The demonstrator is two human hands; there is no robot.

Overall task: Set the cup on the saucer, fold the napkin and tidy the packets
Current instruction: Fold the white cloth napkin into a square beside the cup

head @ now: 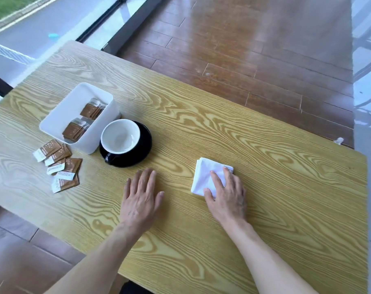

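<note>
A black cup with a white inside [120,136] stands on a black saucer [145,143] left of the table's middle. A white napkin [205,174], folded into a small square, lies on the right. My right hand [227,195] rests flat on its near right part, fingers spread. My left hand [141,199] lies flat and open on bare wood, just in front of the saucer. Several brown and white packets [58,165] lie loose on the table at the left. More packets sit inside a white box [59,117] beside the cup.
The wooden table [265,155] ends at the right and at the far side, with brown floorboards [244,49] beyond. A glass wall [32,28] runs along the far left. The white box touches the saucer's left side.
</note>
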